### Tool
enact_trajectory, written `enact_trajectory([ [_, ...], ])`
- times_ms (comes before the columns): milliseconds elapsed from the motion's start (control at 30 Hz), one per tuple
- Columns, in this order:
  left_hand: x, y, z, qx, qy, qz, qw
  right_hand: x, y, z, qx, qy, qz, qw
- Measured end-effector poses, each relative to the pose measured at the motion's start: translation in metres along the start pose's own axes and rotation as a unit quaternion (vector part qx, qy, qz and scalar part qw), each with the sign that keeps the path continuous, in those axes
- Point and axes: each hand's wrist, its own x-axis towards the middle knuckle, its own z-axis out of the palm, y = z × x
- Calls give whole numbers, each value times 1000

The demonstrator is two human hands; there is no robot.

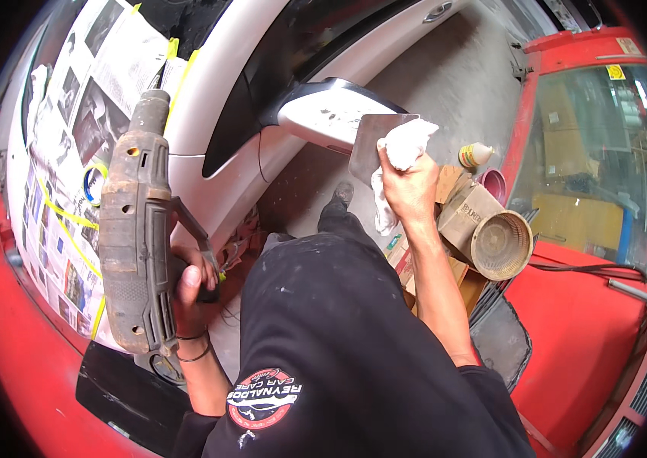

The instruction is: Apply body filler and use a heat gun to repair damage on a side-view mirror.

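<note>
A worn, dusty heat gun [134, 237] fills the left side, its nozzle pointing away from me. My left hand [190, 294] is closed around its dark handle, with the thumb showing and most fingers hidden behind the tool. My right hand [409, 191] grips a crumpled white cloth [409, 143] together with a flat metal spreader plate [366, 146]. Part of the cloth hangs below the hand. The plate overlaps the near end of the car's side mirror [331, 114], which has a white cover with dark specks; whether they touch I cannot tell.
Newspaper [71, 99] and yellow tape cover the car's front at left, with a tape roll [95, 184] on it. Right of my legs are cardboard boxes [461, 210], a round woven basket [500, 244] and a yellowish bottle [477, 155]. A red glass-fronted cabinet [590, 153] stands at right.
</note>
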Motion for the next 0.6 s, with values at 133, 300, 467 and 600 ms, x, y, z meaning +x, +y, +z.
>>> enact_trajectory([
  [133,-2,-6,9,-2,0,-21,1000,12,-20,50,-113,-37,-58,991],
  [300,-12,0,5,26,37,28,999,14,-18,33,-77,-58,25,995],
  [467,-11,6,6,57,37,14,998,20,-10,27,-151,-14,-111,982],
  [600,-1,-2,9,-23,9,-1,1000,35,-20,34,-189,-13,-119,975],
])
